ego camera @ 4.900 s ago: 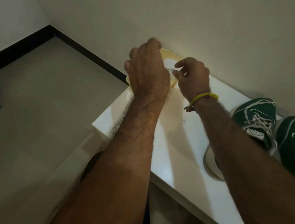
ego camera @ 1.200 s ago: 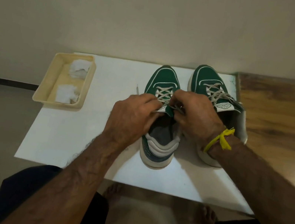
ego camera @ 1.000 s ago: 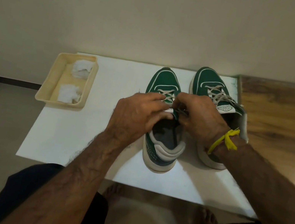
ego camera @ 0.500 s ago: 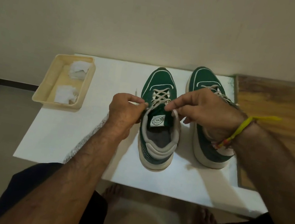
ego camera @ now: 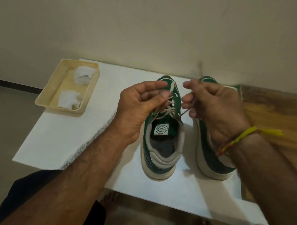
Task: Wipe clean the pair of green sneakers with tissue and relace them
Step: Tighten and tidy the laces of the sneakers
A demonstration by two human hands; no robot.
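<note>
Fingers (ego camera: 163,95) of left hand (ego camera: 137,106) curled, thumb and fingertips pinching one pale lace end (ego camera: 171,90) up off the shoe. Right hand (ego camera: 215,109) curled too, pinching the other lace end (ego camera: 192,105), drawn taut from the eyelets toward 1 o'clock. Both hands raised just above the tongue of the left green sneaker (ego camera: 161,148), apart from each other, laces crossing between them. Heel of that sneaker toward 6 o'clock, toe toward 12, standing upright on the white table (ego camera: 84,141); round label showing on the tongue. Second green sneaker (ego camera: 212,162) just beside it at 3 o'clock, mostly hidden behind the right wrist, toe peeking out at 12. Yellow thread band (ego camera: 246,134) on the right wrist. Over at 9 to 10 o'clock, cream tray (ego camera: 48,95) near the table's left edge, well apart from the shoes, two white tissue wads (ego camera: 68,97) lying inside it. Wooden surface (ego camera: 284,119) butting against the table at 3 o'clock. Bare feet (ego camera: 109,200) on the floor at 6 o'clock.
</note>
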